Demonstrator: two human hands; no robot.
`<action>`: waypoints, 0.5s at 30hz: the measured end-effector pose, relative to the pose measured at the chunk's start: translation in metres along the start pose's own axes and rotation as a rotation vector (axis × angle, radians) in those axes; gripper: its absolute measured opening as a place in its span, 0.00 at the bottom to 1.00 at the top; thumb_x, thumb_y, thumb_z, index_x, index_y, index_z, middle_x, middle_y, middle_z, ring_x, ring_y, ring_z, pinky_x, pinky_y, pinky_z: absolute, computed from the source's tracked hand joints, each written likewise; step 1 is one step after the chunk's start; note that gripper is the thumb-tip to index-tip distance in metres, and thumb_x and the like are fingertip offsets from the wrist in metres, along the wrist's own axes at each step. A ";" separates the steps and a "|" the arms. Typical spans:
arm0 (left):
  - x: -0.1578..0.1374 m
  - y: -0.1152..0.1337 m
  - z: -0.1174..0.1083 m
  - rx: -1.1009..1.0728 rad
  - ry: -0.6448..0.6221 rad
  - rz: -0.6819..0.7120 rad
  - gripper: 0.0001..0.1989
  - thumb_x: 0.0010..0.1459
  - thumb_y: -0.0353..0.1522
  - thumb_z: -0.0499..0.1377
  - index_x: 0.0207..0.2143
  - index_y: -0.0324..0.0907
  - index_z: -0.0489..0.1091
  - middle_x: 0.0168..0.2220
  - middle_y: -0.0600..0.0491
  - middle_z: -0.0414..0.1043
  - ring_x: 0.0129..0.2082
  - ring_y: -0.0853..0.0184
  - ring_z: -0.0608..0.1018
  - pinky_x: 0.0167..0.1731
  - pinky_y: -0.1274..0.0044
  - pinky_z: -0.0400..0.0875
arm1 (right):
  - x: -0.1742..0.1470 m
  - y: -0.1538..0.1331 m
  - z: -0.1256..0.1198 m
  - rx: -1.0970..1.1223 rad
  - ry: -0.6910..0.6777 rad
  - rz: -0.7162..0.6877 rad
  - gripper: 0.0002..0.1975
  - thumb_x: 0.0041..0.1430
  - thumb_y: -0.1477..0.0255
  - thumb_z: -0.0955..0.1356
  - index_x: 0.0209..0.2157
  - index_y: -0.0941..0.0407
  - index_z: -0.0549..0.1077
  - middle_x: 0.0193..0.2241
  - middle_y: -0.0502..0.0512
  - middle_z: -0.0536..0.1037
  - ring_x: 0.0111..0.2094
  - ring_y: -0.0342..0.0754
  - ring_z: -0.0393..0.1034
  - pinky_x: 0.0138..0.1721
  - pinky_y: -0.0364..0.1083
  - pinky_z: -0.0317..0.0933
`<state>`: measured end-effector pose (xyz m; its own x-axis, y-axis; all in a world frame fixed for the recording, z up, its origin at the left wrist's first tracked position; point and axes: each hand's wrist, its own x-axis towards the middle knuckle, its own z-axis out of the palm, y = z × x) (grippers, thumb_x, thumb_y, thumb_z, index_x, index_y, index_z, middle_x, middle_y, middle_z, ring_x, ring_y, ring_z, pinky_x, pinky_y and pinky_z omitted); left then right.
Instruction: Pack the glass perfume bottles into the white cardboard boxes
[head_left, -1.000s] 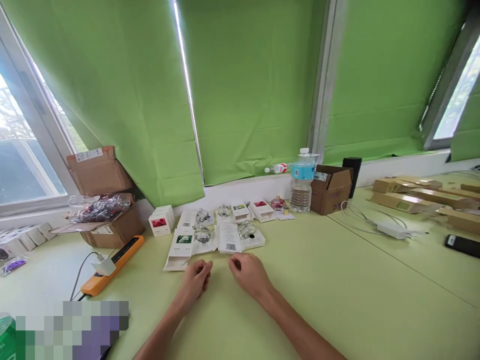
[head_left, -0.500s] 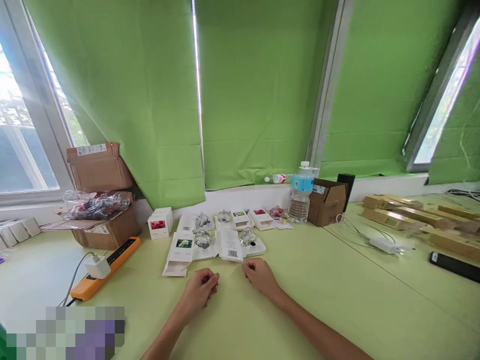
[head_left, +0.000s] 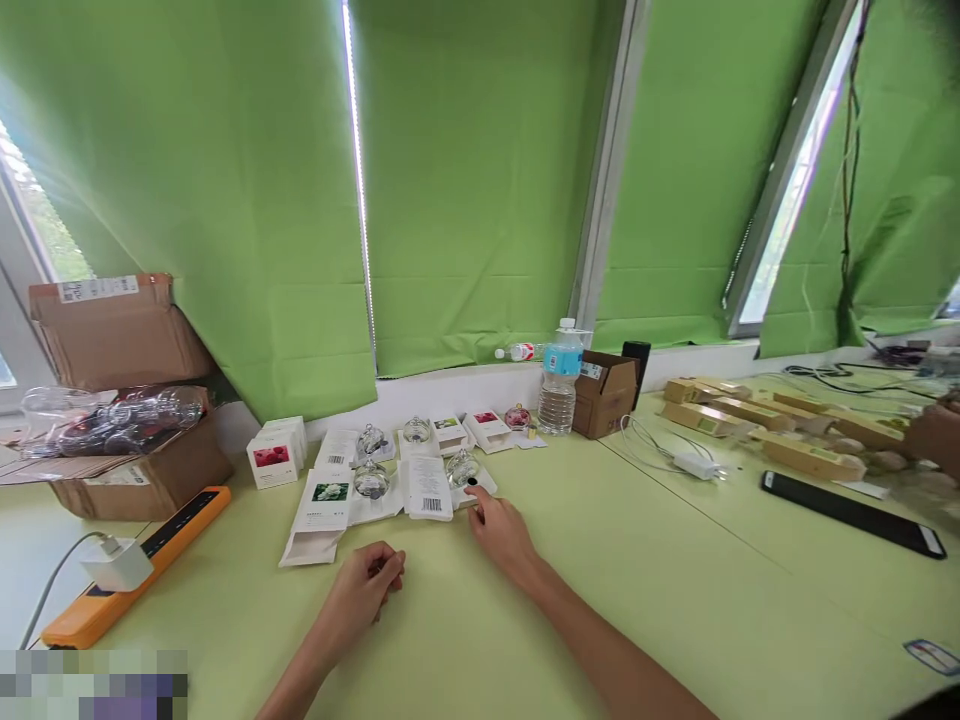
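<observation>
My left hand (head_left: 369, 582) rests on the table in a loose fist, thumb against the curled fingers, with nothing visible in it. My right hand (head_left: 501, 530) has its index finger stretched forward, the other fingers curled, and holds nothing. That fingertip is at the front of a clear glass ornament (head_left: 461, 467) in an opened white box (head_left: 486, 482); whether it touches is hard to tell. Left of it lies a white flap with a barcode (head_left: 427, 488). A second glass ornament (head_left: 371, 480) sits beside an opened box with a white-flower picture (head_left: 319, 508).
Behind are more glass ornaments, a pink ornament (head_left: 517, 416), a water bottle (head_left: 559, 385) and a small carton (head_left: 604, 395). White boxes (head_left: 274, 460), an orange power strip (head_left: 187, 530) and a large carton (head_left: 150, 480) stand left. At right lie a charger (head_left: 697, 465), a black phone (head_left: 851, 513) and yellow boxes (head_left: 806, 455).
The view has swung to the right. My right hand has reached forward and its index finger has stretched out toward the glass ornament. My left hand keeps its loose fist on the table.
</observation>
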<state>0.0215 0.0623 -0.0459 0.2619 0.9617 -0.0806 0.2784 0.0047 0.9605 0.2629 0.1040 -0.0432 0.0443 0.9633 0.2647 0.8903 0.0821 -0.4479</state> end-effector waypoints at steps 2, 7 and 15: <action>-0.001 0.002 0.000 0.006 0.003 0.001 0.21 0.52 0.50 0.54 0.27 0.40 0.64 0.24 0.56 0.66 0.18 0.75 0.62 0.14 0.83 0.53 | 0.003 0.003 0.000 -0.034 -0.011 0.000 0.19 0.59 0.73 0.61 0.52 0.53 0.69 0.29 0.53 0.79 0.32 0.48 0.71 0.31 0.42 0.51; -0.002 0.006 0.000 0.021 0.018 -0.016 0.21 0.52 0.50 0.55 0.27 0.40 0.65 0.24 0.55 0.66 0.18 0.75 0.62 0.15 0.83 0.55 | 0.005 0.005 0.000 -0.077 -0.047 -0.049 0.16 0.61 0.72 0.60 0.47 0.51 0.73 0.40 0.54 0.79 0.41 0.49 0.71 0.35 0.42 0.52; -0.006 0.012 -0.002 0.029 0.011 -0.022 0.20 0.53 0.49 0.54 0.27 0.40 0.65 0.25 0.56 0.67 0.19 0.74 0.64 0.16 0.82 0.57 | 0.005 0.004 -0.011 -0.110 -0.115 -0.098 0.15 0.61 0.75 0.59 0.35 0.54 0.78 0.35 0.55 0.79 0.37 0.49 0.70 0.34 0.42 0.51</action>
<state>0.0219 0.0575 -0.0339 0.2450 0.9645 -0.0986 0.3111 0.0181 0.9502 0.2719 0.1066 -0.0343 -0.0913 0.9755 0.2000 0.9324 0.1543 -0.3269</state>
